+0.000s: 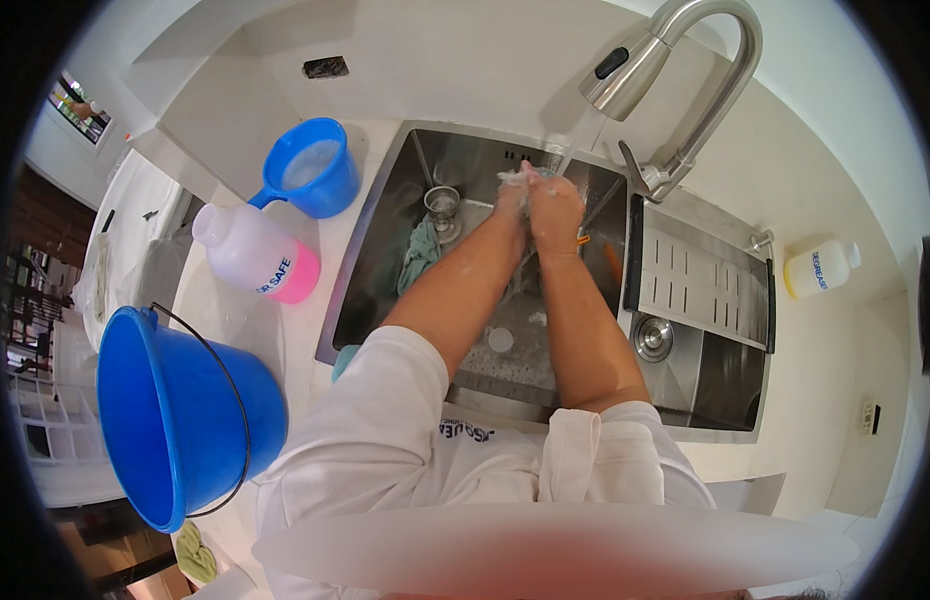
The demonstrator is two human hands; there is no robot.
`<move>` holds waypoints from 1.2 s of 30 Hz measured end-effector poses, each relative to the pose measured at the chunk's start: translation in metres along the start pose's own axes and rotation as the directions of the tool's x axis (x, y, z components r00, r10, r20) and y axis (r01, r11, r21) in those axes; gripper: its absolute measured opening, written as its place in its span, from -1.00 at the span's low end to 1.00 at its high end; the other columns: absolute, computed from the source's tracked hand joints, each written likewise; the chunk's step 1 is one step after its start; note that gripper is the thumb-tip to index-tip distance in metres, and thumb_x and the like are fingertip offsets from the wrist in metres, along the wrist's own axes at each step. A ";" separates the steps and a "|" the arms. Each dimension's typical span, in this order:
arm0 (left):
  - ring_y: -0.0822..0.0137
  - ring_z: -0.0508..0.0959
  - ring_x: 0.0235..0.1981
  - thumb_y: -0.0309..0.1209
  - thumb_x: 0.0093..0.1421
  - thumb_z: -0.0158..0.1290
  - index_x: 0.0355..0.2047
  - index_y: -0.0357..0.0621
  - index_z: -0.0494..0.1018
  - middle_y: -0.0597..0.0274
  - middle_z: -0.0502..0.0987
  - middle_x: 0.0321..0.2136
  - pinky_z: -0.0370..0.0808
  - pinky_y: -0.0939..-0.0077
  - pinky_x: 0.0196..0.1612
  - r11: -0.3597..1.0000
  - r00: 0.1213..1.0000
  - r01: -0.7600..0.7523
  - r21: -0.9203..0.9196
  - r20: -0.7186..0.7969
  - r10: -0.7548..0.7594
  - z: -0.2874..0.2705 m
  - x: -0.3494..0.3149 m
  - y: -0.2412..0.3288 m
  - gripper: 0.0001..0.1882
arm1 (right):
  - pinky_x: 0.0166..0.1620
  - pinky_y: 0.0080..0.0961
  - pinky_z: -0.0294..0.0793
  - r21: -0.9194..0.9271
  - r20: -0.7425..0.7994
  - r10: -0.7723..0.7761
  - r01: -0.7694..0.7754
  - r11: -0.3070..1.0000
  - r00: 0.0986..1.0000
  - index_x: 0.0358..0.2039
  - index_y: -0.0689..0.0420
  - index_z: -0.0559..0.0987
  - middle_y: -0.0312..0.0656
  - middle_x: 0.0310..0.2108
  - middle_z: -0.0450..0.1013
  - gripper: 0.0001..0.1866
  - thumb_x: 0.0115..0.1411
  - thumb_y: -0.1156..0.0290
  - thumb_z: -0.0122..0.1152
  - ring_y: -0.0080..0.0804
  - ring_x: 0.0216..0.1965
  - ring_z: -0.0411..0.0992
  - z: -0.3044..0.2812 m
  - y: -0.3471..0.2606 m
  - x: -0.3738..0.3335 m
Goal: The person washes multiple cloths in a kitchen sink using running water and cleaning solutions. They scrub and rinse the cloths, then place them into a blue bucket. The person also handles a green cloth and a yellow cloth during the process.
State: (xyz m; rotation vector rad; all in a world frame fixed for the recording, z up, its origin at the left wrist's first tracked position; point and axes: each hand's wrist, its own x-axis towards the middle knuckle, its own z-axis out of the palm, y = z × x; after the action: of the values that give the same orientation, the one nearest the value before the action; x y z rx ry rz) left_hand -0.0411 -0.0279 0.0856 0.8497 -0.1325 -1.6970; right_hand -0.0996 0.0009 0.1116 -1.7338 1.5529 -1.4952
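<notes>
My left hand point(512, 193) and my right hand point(555, 207) are pressed together over the steel sink point(380, 240), under the water running from the curved steel tap point(675, 60). Both hands are covered in white soap foam, and I cannot see anything held between them. A teal cloth point(421, 252) lies on the sink floor just left of my left forearm. A small steel strainer cup point(442, 203) stands by the cloth.
A blue scoop jug point(315, 168) and a clear bottle with pink liquid point(257, 256) are on the white counter to the left. A large blue bucket point(180, 410) stands at front left. A drain rack point(695, 285) covers the right sink part; a bottle with yellow liquid point(820, 268) lies far right.
</notes>
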 end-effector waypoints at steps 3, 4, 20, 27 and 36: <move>0.28 0.44 -0.39 -0.19 0.10 -0.06 -0.42 -0.09 0.39 0.17 0.44 -0.42 0.39 0.33 -0.35 0.990 0.990 -0.104 0.095 0.100 0.094 0.007 -0.002 -0.011 -0.76 | -0.39 -0.25 0.30 -0.240 -0.079 0.028 -0.047 0.970 0.996 -0.70 0.23 0.44 0.06 -0.60 0.37 -0.70 0.00 0.26 0.05 -0.02 -0.50 0.34 -0.006 0.013 0.018; 0.27 0.44 -0.41 -0.21 0.10 -0.07 -0.44 -0.09 0.39 0.18 0.44 -0.44 0.39 0.34 -0.36 0.987 0.995 -0.071 0.146 0.076 0.061 0.009 -0.002 -0.013 -0.78 | -0.38 -0.23 0.30 -0.264 -0.150 0.078 -0.116 0.958 0.986 -0.69 0.23 0.45 0.07 -0.58 0.37 -0.70 0.01 0.26 0.02 0.03 -0.48 0.33 -0.007 0.016 0.022; 0.27 0.39 -0.19 -0.19 -0.05 0.08 -0.11 -0.30 0.31 0.06 0.41 -0.22 0.30 0.40 -0.15 -0.028 0.896 -0.402 0.915 0.387 -0.216 0.018 -0.052 0.036 -0.45 | -0.33 -0.23 0.26 -0.201 0.269 -0.451 0.508 0.838 0.851 -0.68 0.26 0.43 0.01 -0.58 0.34 -0.72 -0.04 0.28 0.09 -0.05 -0.43 0.29 -0.034 0.014 0.071; 0.22 0.47 -0.31 -0.26 0.07 -0.04 -0.16 -0.38 0.32 0.01 0.43 -0.25 0.41 0.31 -0.27 0.454 0.964 -0.114 0.884 0.209 -0.165 0.059 -0.045 0.062 -0.57 | 0.02 -0.35 0.10 0.103 -0.156 -0.295 0.312 0.944 0.943 0.02 0.24 0.16 0.08 -0.06 0.18 -0.40 0.04 0.17 0.01 -0.09 -0.03 0.16 -0.023 0.038 0.033; 0.23 0.46 -0.24 -0.23 0.12 -0.09 -0.19 -0.29 0.32 0.06 0.43 -0.26 0.41 0.27 -0.16 0.746 0.946 -0.054 0.664 0.274 -0.174 0.072 -0.070 0.092 -0.62 | 0.10 -0.36 0.02 0.629 0.462 0.718 -0.763 0.147 0.520 0.13 0.14 0.04 -0.14 0.11 0.05 -0.12 0.00 -0.34 -0.36 -0.15 0.12 0.02 0.001 0.100 -0.041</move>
State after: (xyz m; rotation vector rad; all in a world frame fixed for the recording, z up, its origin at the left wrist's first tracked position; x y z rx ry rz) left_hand -0.0056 -0.0198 0.2171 1.0900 -1.0035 -1.8599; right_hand -0.1399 0.0042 0.0114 -0.2904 1.0871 -1.1959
